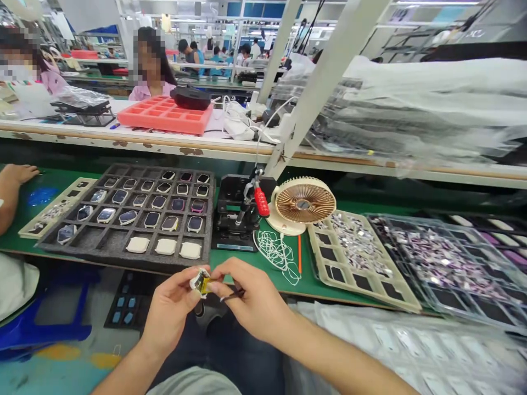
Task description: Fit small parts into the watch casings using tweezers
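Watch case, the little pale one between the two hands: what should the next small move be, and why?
Probably to press the yellow piece gently against the watch case: the left hand steadies the case, and the right hand has its thumb and fingertip right at the yellow piece.

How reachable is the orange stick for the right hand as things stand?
Probably yes: the orange stick lies uncovered beyond the right hand, white cable beside it. But that hand holds a dark tool, so it may need freeing first.
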Action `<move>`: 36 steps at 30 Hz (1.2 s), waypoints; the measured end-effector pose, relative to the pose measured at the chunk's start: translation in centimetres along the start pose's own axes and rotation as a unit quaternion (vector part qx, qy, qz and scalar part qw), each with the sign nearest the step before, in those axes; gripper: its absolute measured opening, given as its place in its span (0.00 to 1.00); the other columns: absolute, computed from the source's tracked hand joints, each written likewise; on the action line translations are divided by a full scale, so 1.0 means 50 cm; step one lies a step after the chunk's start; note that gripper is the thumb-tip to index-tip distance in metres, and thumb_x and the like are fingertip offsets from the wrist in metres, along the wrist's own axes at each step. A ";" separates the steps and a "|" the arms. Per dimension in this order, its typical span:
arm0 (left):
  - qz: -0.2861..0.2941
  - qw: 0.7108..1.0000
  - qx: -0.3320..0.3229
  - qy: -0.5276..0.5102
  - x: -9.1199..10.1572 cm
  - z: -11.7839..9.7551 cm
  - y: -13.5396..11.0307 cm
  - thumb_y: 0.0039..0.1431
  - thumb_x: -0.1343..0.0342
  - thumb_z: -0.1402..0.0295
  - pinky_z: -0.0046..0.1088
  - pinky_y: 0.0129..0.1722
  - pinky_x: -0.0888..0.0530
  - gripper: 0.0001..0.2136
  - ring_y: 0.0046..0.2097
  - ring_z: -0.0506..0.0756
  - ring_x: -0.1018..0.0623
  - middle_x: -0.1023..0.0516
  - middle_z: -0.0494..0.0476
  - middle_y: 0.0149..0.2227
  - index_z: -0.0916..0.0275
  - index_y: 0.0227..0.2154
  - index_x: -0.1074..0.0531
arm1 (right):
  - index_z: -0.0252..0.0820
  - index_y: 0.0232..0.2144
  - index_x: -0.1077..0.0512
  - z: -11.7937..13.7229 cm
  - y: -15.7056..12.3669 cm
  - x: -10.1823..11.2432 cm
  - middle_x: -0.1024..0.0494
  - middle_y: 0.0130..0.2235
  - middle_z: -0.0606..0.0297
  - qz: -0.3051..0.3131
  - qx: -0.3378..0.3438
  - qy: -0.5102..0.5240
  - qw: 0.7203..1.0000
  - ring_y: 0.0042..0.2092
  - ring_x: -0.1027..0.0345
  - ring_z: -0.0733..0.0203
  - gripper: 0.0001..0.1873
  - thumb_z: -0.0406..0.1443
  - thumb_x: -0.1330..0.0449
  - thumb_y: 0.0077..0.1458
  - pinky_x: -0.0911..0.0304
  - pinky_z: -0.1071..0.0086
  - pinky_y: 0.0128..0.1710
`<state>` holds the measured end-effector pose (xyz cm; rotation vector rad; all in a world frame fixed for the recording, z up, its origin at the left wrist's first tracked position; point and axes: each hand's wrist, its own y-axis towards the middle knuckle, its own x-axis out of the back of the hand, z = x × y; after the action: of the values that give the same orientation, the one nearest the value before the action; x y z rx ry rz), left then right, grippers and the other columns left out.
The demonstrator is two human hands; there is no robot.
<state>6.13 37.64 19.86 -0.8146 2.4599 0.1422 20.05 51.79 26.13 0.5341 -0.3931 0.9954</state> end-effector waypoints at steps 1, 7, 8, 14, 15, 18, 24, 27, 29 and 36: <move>0.001 1.000 0.000 0.008 0.002 0.004 0.002 0.54 0.26 0.69 0.29 0.55 0.21 0.15 0.54 0.58 0.16 0.14 0.61 0.53 0.54 0.46 0.15 | 0.46 0.41 0.26 -0.003 -0.001 0.001 0.21 0.39 0.66 0.000 -0.012 0.005 1.000 0.41 0.26 0.59 0.03 0.32 0.36 0.66 0.36 0.69 0.39; 0.002 1.000 0.013 -0.004 0.008 0.025 0.009 0.55 0.26 0.68 0.30 0.54 0.21 0.16 0.53 0.58 0.16 0.14 0.61 0.51 0.53 0.46 0.15 | 0.46 0.37 0.24 -0.017 0.011 0.005 0.19 0.38 0.70 0.024 -0.081 0.027 0.996 0.41 0.25 0.60 0.09 0.26 0.32 0.59 0.36 0.70 0.40; -0.002 1.000 0.013 -0.006 0.008 0.027 0.010 0.54 0.26 0.68 0.29 0.54 0.21 0.15 0.53 0.58 0.16 0.14 0.61 0.52 0.53 0.46 0.15 | 0.45 0.35 0.24 -0.019 0.014 0.005 0.19 0.38 0.70 0.028 -0.092 0.033 0.995 0.40 0.25 0.60 0.07 0.28 0.32 0.61 0.36 0.70 0.40; -0.039 0.999 0.014 -0.024 0.002 0.029 0.009 0.51 0.24 0.69 0.30 0.53 0.21 0.16 0.52 0.58 0.16 0.14 0.60 0.52 0.53 0.45 0.15 | 0.46 0.45 0.24 -0.030 0.002 -0.005 0.18 0.44 0.65 0.016 -0.035 0.004 0.999 0.45 0.23 0.58 0.08 0.36 0.32 0.64 0.32 0.69 0.42; -0.044 0.998 0.018 -0.030 0.000 0.028 0.007 0.51 0.24 0.69 0.31 0.54 0.21 0.16 0.53 0.59 0.16 0.14 0.60 0.52 0.53 0.45 0.15 | 0.46 0.48 0.25 -0.031 -0.005 -0.007 0.18 0.46 0.63 0.008 -0.003 -0.022 1.000 0.46 0.23 0.57 0.09 0.38 0.33 0.66 0.32 0.68 0.42; -0.058 0.997 0.022 -0.036 -0.005 0.027 0.003 0.50 0.24 0.69 0.33 0.56 0.22 0.16 0.54 0.59 0.17 0.14 0.60 0.52 0.53 0.43 0.14 | 0.45 0.53 0.27 -0.031 -0.023 -0.012 0.19 0.51 0.58 -0.002 0.067 -0.100 0.993 0.48 0.21 0.56 0.13 0.40 0.37 0.69 0.32 0.67 0.40; -0.031 0.999 0.005 -0.040 -0.004 0.033 0.002 0.48 0.23 0.70 0.36 0.55 0.21 0.14 0.54 0.61 0.17 0.15 0.59 0.52 0.52 0.40 0.14 | 0.44 0.43 0.27 -0.024 -0.024 -0.010 0.19 0.41 0.63 0.007 0.039 -0.081 0.996 0.39 0.23 0.58 0.10 0.37 0.32 0.60 0.36 0.68 0.33; -0.010 0.999 -0.001 -0.040 -0.002 0.034 0.000 0.48 0.23 0.71 0.35 0.54 0.21 0.15 0.54 0.60 0.17 0.15 0.59 0.52 0.51 0.39 0.13 | 0.45 0.40 0.27 -0.024 -0.023 -0.011 0.20 0.39 0.65 -0.012 0.025 -0.032 0.999 0.38 0.24 0.59 0.09 0.35 0.33 0.58 0.35 0.69 0.33; -0.004 0.999 -0.006 -0.041 -0.002 0.034 -0.001 0.48 0.23 0.72 0.34 0.54 0.21 0.14 0.54 0.60 0.17 0.15 0.58 0.51 0.50 0.39 0.13 | 0.45 0.41 0.26 -0.026 -0.026 -0.016 0.19 0.39 0.64 -0.026 0.025 -0.012 0.999 0.39 0.25 0.59 0.08 0.35 0.33 0.59 0.34 0.69 0.35; -0.002 0.998 -0.004 -0.060 -0.005 0.040 0.001 0.47 0.23 0.71 0.36 0.52 0.19 0.14 0.53 0.61 0.16 0.15 0.59 0.51 0.50 0.38 0.13 | 0.43 0.41 0.22 -0.038 -0.044 -0.054 0.21 0.35 0.63 -0.082 -0.024 0.069 0.994 0.33 0.28 0.61 0.12 0.45 0.32 0.64 0.32 0.68 0.35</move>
<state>7.18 38.34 18.31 -0.7906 2.3460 0.1955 20.76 50.11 22.60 0.4440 -0.2454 0.8563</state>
